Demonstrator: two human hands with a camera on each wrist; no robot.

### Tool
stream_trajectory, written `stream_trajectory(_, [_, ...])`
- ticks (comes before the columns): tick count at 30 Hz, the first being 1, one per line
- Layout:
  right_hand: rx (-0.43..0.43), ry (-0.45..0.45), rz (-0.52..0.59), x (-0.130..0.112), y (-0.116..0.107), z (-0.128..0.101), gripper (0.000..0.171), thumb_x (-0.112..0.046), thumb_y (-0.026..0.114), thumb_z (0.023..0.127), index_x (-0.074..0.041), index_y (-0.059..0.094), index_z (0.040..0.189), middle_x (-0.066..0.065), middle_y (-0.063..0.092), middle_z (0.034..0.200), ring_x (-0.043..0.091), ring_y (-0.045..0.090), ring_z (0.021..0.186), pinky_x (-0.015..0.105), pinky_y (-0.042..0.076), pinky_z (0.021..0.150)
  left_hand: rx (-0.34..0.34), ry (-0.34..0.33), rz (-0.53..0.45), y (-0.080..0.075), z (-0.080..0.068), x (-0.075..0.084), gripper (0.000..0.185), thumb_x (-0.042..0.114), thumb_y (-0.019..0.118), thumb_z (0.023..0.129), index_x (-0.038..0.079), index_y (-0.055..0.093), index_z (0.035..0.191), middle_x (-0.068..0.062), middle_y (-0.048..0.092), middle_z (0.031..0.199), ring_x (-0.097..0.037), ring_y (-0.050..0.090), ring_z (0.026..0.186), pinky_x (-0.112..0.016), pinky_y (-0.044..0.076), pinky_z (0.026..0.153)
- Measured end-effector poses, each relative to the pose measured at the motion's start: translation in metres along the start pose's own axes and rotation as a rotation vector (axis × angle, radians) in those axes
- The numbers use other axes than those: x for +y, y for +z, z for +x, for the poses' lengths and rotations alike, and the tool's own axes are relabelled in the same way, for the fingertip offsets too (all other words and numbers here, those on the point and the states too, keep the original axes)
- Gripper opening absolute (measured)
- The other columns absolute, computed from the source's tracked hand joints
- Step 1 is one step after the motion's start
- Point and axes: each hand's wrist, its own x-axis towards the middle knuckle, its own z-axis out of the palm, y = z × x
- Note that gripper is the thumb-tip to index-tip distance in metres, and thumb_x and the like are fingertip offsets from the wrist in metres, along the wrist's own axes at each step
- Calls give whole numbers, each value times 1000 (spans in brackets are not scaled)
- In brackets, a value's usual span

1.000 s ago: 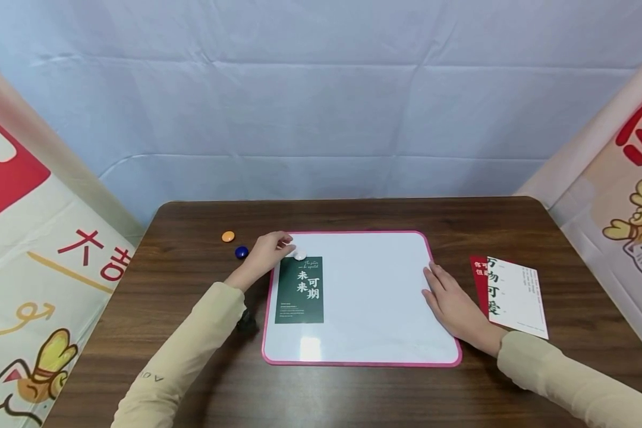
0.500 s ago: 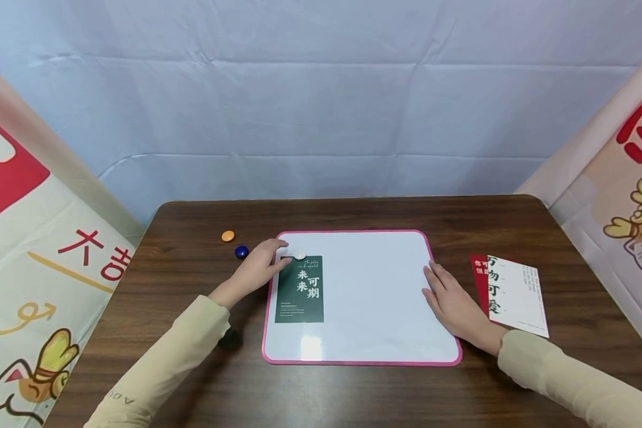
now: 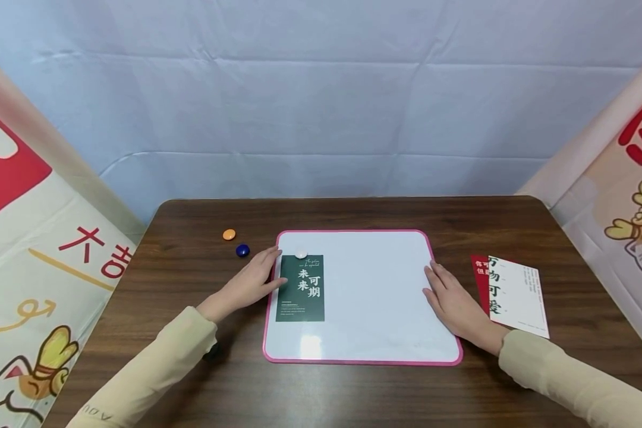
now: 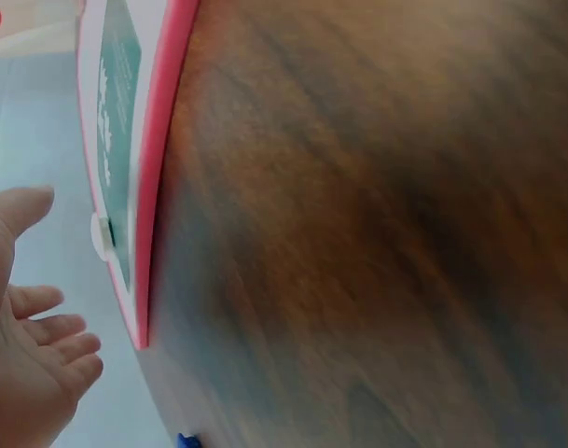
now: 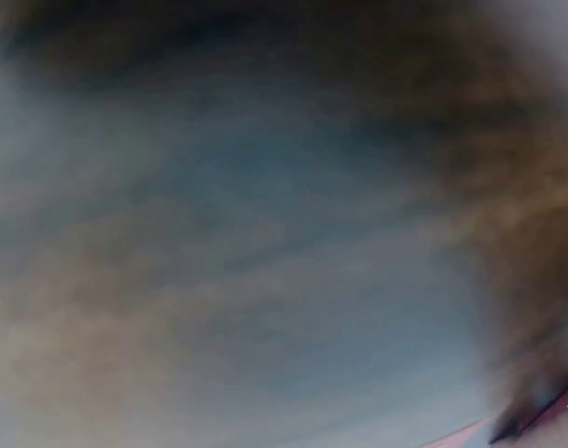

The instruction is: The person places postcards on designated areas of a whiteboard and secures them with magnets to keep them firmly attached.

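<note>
A whiteboard with a pink rim (image 3: 374, 297) lies flat on the table. On its left part lies a dark green card (image 3: 301, 309) with white writing, and a white round magnet (image 3: 301, 254) sits at the card's top edge. My left hand (image 3: 246, 282) is at the board's left edge, thumb over the card's side, fingers extended. In the left wrist view that hand (image 4: 32, 364) holds nothing, its fingers loosely bent. My right hand (image 3: 457, 306) rests on the board's right edge with straight fingers. The right wrist view is mostly blurred.
An orange magnet (image 3: 229, 235) and a blue magnet (image 3: 242, 251) lie on the wooden table (image 3: 353, 395) left of the board. To the right, a white card (image 3: 519, 297) partly covers a red card (image 3: 480, 279). A pale cloth (image 3: 321, 107) hangs behind the table.
My left hand has drawn back from the white magnet, moving down and left to the board's left edge. The magnet stays on the card's top edge. My right hand has stayed put.
</note>
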Motion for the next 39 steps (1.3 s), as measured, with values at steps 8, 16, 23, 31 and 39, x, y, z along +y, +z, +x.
stream_trajectory(8, [-9, -2, -14, 1, 0, 1, 68, -39, 47, 93, -2, 21, 144, 21, 20, 147, 38, 21, 132, 53, 29, 100, -114, 49, 21, 3, -11, -5, 81, 47, 55, 87, 0, 20, 143, -15, 16, 150, -28, 13, 138, -44, 20, 108])
stream_trajectory(16, [-28, -3, -15, 0, -4, 1, 69, -37, 51, 92, 0, 23, 143, 22, 21, 146, 39, 22, 131, 53, 30, 100, -178, 95, 36, 5, -20, -9, 91, 56, 53, 83, 0, 15, 144, -15, 12, 151, -28, 8, 139, -43, 18, 109])
stream_trajectory(23, [-40, 0, -10, 0, -9, 2, 69, -35, 54, 90, 0, 25, 142, 23, 23, 145, 40, 25, 130, 53, 32, 98, -223, 74, 62, 8, -25, -8, 95, 60, 52, 82, 2, 12, 145, -14, 10, 152, -27, 6, 139, -41, 15, 110])
stream_trajectory(31, [-36, -33, -14, -1, -17, 6, 65, -31, 59, 87, 3, 35, 137, 26, 30, 140, 42, 33, 125, 53, 38, 93, -267, 38, 75, 12, -27, -9, 98, 66, 47, 81, 3, 10, 146, -12, 8, 152, -25, 7, 139, -40, 15, 110])
stream_trajectory(39, [-24, -44, 11, 2, -29, 8, 59, -32, 60, 87, 3, 44, 131, 25, 38, 135, 41, 39, 122, 52, 39, 92, -298, 12, 72, 13, -29, -7, 103, 69, 49, 77, 6, 6, 146, -9, 3, 153, -22, 4, 139, -39, 17, 109])
